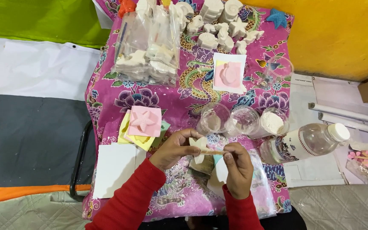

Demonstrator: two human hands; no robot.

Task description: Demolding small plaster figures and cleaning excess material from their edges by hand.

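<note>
A small table covered by a magenta floral batik cloth (107, 96) serves as the landmark for everything seen from the head camera. At the cloth's left near edge a blank white square card (113, 168) is laid flat. Just behind it, a pink square silicone mould with a starfish shape (143, 120) is stacked on yellow and green moulds. Toward the cloth's far left, clear plastic bags of white plaster casts (148, 44) are piled.

Near the middle of the cloth's front, the left hand (173, 149) is curled around a small white plaster figure (201, 147), which is gripped between thumb and fingers and held just above the cloth. The right hand (237, 168) is pinched shut on a thin wooden stick (214, 150), whose tip is laid against the figure; what shape the figure has cannot quite be made out. Both forearms are clad in red sleeves.

Behind the hands, three clear plastic cups (241, 120) are ranged in a row at mid-cloth, the rightmost holding white powder. Further back, a second pink mould on a white card (228, 73) is set, with loose white plaster shapes (220, 25) beyond it. At the cloth's right edge a clear plastic bottle with a white cap (307, 142) is lying on its side.
</note>
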